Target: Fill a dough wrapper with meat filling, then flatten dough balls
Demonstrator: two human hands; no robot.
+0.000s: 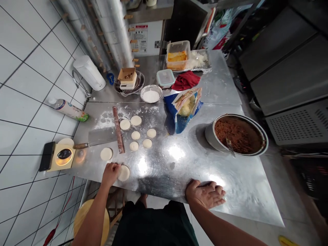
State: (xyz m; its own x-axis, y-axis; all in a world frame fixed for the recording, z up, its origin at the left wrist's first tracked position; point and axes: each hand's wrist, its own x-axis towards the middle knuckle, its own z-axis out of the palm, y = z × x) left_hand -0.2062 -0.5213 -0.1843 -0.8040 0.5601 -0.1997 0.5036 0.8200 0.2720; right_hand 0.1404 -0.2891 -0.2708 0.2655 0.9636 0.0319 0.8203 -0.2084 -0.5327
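Note:
At the table's front left, my left hand (111, 173) has its fingers closed at the left edge of a flat dough round (124, 173), which lies on the metal top. Another dough round (106, 154) is just beyond that hand. Farther in, several dough rounds (135, 135) of differing size lie beside a flour-dusted rolling pin (118, 130). My right hand (205, 194) rests palm down near the front edge, fingers stretched out, holding nothing. To its upper right stands a deep metal pot (214, 138) of reddish-brown filling (237, 133) with a spoon (230, 145) in it.
A cleaver (101, 136) lies left of the rolling pin, beside a lit scale-like device (61, 157). An opened blue bag (182, 109), flour bowl (151, 94), lidded box (165, 78), red cloth (186, 81) and kitchen scale (127, 84) stand farther back. Tiled wall (23, 112) bounds the left.

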